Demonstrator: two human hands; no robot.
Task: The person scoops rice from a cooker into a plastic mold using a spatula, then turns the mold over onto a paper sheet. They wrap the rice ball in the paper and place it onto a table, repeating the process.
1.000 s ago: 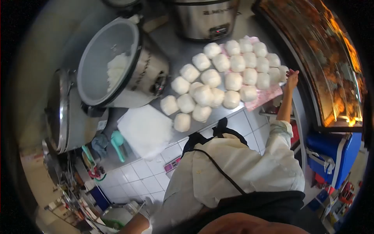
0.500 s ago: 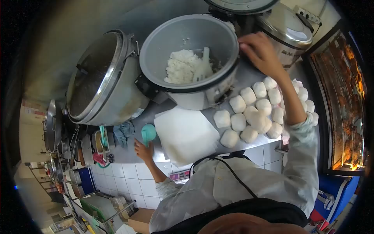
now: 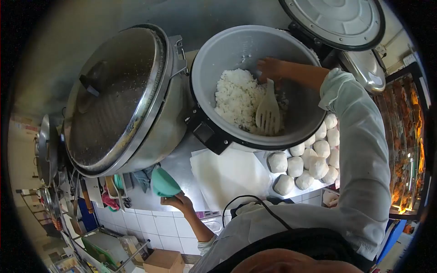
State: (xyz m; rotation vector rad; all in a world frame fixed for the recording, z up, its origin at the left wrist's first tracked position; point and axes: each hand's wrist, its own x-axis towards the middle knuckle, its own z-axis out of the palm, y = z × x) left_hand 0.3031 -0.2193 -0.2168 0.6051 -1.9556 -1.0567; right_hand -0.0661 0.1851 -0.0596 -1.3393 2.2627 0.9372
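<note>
My left hand [image 3: 178,202] grips a green plastic bowl [image 3: 165,183], tilted, at the counter's front edge. Inside the large open rice cooker [image 3: 302,107], my right hand [image 3: 272,69] is at the top end of a pale slotted rice paddle [image 3: 267,113]. Its fingers are dark and partly hidden, so whether they close on the handle is unclear. The paddle's blade rests against the cooked white rice [image 3: 239,98], which is heaped on the left of the pot. White paper sheets [image 3: 230,179] lie on the counter in front of the cooker.
Several white wrapped bundles [image 3: 318,166] sit right of the paper, some stacked. A large lidded pot [image 3: 118,100] stands on the left. The cooker's raised lid [image 3: 339,20] is behind. A lit glass display case [image 3: 405,145] stands at the right.
My left hand has picked up the green bowl from the counter. My right hand has gone from the cooker's outer right rim into the pot, beside the paddle handle. The view has shifted.
</note>
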